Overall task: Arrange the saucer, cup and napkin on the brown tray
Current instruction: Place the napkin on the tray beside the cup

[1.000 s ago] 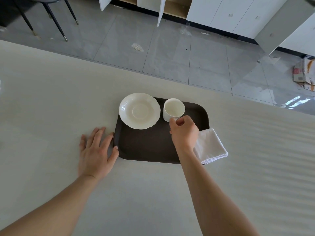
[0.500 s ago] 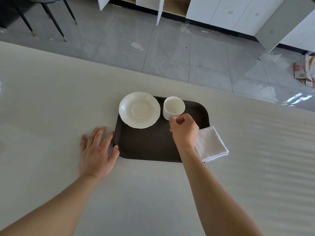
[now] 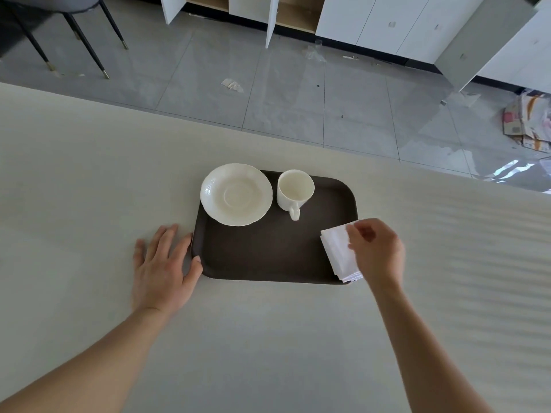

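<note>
Brown and rounded at its corners, the tray [image 3: 268, 257] is lying on the pale counter [image 3: 89, 180] in the head view, the only view given. White and scallop-edged, the saucer [image 3: 236, 194] is sitting at the tray's ten o'clock corner, its rim overhanging the tray's edge there. Just beside it, toward twelve o'clock, the cup [image 3: 295, 190] is standing upright and empty, with its handle pointing toward six o'clock and a narrow gap separating it from the saucer. At the tray's four o'clock corner, the folded white napkin [image 3: 340, 253] is lying partly on the tray and partly past its right edge. The right hand [image 3: 377, 248] is covering the napkin's right side, its fingers [image 3: 353, 234] curling together onto the cloth; whether they are pinching it or only touching it is not clear. The left hand [image 3: 162, 266] is resting flat on the counter at the tray's eight o'clock corner, fingers [image 3: 161, 236] spread apart, thumb touching the tray's rim.
</note>
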A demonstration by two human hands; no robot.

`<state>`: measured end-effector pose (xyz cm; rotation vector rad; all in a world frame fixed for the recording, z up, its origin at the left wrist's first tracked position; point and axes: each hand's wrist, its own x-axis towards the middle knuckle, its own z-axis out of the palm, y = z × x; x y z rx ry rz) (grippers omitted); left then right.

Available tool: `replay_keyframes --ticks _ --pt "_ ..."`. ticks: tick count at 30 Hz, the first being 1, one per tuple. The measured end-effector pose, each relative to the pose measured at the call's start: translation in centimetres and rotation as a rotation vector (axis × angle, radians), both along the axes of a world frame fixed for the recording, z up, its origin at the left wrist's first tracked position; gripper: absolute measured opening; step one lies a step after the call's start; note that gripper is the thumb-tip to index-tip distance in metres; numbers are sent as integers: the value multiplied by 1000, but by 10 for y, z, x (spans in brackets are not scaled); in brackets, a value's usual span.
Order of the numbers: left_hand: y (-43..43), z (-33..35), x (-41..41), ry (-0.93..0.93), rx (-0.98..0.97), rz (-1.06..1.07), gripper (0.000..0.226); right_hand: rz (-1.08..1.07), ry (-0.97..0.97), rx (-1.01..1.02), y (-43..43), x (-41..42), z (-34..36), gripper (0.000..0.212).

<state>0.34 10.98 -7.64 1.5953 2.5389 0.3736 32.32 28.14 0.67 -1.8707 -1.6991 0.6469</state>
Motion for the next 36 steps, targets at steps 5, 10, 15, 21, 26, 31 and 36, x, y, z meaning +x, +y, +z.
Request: replay_keyframes --ticks 5,10,15,21,26,31,36 --pt "0 1 1 0 -15 0 61 -30 -236 51 7 53 0 13" --pt "1 1 0 3 -10 -1 61 54 -326 -277 16 64 -15 47" --pt "1 -2 -1 15 2 -1 59 58 -222 -364 16 61 -21 26" --pt "1 -5 -2 23 4 -2 57 -46 -10 -310 26 54 -22 12" --pt "1 -5 -2 28 9 0 57 -124 106 -299 40 36 -27 9" --pt "1 -3 -1 21 -2 -1 58 -199 225 -282 55 14 -29 7" --pt "1 -2 -1 20 -9 0 59 -226 265 -277 69 -3 -30 5"
